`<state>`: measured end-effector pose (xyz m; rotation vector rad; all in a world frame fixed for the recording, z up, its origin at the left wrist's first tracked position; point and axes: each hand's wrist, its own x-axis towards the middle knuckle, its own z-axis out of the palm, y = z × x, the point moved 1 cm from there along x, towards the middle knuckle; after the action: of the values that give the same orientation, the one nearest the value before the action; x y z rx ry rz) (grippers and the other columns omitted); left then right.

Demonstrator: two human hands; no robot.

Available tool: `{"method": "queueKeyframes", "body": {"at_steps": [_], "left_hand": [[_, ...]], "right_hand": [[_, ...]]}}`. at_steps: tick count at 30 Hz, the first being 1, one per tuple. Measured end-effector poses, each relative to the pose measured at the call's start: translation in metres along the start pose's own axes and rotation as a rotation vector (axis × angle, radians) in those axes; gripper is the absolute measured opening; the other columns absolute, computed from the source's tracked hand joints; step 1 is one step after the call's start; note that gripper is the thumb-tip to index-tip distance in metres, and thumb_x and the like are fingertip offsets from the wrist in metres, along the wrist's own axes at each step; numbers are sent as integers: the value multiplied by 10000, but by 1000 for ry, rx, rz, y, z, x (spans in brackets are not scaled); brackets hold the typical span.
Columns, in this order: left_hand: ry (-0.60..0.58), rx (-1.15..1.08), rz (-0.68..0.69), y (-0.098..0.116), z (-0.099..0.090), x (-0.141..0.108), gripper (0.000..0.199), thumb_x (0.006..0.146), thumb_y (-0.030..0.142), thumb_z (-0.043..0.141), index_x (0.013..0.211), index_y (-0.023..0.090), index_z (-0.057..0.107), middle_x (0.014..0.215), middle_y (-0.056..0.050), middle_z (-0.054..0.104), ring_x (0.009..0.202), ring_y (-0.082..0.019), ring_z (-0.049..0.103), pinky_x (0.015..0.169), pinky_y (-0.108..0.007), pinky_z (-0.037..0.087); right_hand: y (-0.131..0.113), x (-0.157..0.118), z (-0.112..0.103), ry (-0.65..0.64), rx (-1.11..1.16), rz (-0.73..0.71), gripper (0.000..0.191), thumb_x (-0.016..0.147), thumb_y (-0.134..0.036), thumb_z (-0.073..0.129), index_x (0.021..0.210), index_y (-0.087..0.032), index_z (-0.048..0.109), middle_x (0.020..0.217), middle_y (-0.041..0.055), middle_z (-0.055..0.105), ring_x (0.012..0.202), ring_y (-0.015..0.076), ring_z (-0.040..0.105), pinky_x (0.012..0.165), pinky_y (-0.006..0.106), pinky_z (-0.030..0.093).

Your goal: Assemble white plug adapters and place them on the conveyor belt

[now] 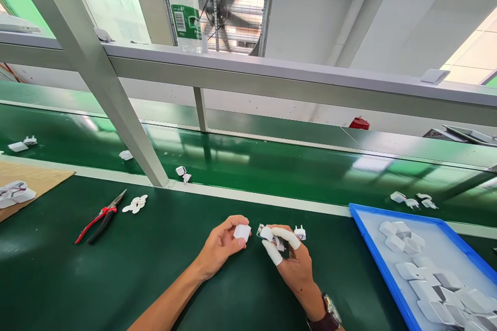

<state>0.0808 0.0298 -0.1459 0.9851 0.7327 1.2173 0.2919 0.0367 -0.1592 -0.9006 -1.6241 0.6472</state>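
The left hand (pixel 222 244) and right hand (pixel 292 258) meet low over the green desk (pixel 116 269), at about 6 o'clock in the view. To do this fitting well, I judge the two parts should be held level and square to each other, close together, so the wired piece can seat in the shell without straining its leads.

The left grip is pressed together on a small white housing (pixel 242 231), pinched between thumb and fingertips, its open side turned toward the other hand. The right grip, with white finger cots (pixel 275 252) on two fingers, pinches a small circuit board (pixel 265 232) with thin wires, and a white plug piece (pixel 300 232) sits at the far fingertips. The two parts lie just beside each other, not yet joined.

At 3 o'clock a blue tray (pixel 373 248) holds more white shells. At 9 o'clock lie red-handled pliers (pixel 100 217).
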Motion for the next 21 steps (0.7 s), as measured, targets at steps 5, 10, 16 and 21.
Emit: {"method": "queueKeyframes", "body": {"at_steps": [5,10,16,21], "left_hand": [[21,-189,-139,2,3,-1,420,900,426,736,1239,182,691,1007,-112,680,745,-175,653,583,-268,504],[-5,-316,-272,3,3,-4,476,852,436,801,1177,97,723,705,-32,594,594,-89,521,514,-195,406],[-31,-311,-268,-7,3,-2,384,894,483,744,1050,133,717,574,0,572,469,-67,442,442,-181,336],[-31,-291,-267,-10,4,-2,408,851,464,798,1060,121,724,581,3,583,488,-67,476,469,-177,370]], "right_hand": [[-7,4,-1,-4,-36,-239,455,899,-49,652,1275,-303,629,1127,80,741,1005,228,725,740,338,624],[-16,5,-2,-4,-115,-343,540,903,-30,625,1358,-321,604,1139,89,741,989,250,733,766,401,638],[-23,-4,-1,-84,-194,-330,548,920,-80,625,1410,-316,563,1134,88,752,973,267,743,789,442,654],[-20,-10,0,-160,-243,-366,650,906,-55,615,1498,-279,469,1166,102,734,1010,272,722,853,455,640]]}}
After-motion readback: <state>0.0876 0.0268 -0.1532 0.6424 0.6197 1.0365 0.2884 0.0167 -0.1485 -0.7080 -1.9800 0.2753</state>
